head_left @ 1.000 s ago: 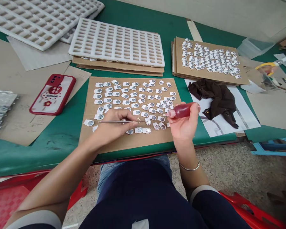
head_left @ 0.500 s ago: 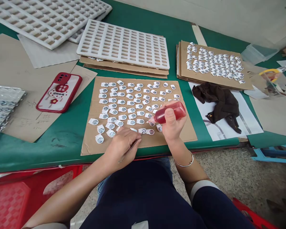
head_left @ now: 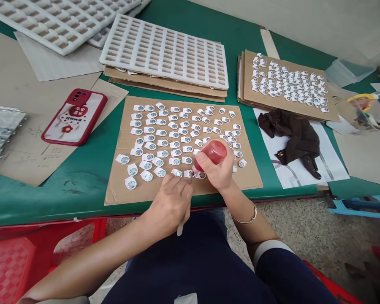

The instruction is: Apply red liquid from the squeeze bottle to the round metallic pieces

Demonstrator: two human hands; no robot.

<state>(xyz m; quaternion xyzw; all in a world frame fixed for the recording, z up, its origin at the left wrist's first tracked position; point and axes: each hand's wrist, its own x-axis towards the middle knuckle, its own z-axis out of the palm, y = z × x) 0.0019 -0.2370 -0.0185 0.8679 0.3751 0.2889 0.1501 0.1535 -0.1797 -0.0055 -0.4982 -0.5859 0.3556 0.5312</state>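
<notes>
My right hand (head_left: 220, 169) is wrapped round a red squeeze bottle (head_left: 215, 153), tilted with its nozzle low over the front row of small white tabs. Each tab, such as this white tab (head_left: 131, 183), carries a round silvery piece. Between the fingers of my left hand (head_left: 172, 200) is a thin metal tool (head_left: 180, 229), likely tweezers; its tip reaches a tab close to the bottle's nozzle. Under both hands lies a cardboard sheet (head_left: 117, 196) covered with rows of these tabs. My fingers hide part of the tool, and the nozzle's end is hard to make out.
Behind the sheet, a white slotted tray (head_left: 164, 52) rests on stacked cardboard. A red-cased phone (head_left: 75, 117) lies left. To the right are another tab-covered cardboard stack (head_left: 250, 95) and a dark brown cloth (head_left: 299, 137). Red stools (head_left: 9, 266) stand below the green table (head_left: 66, 190).
The bottle has moved left and down, toward the tool's tip. My left hand has shifted slightly right, and the tool in it now stands steeper. The view has shifted a little.
</notes>
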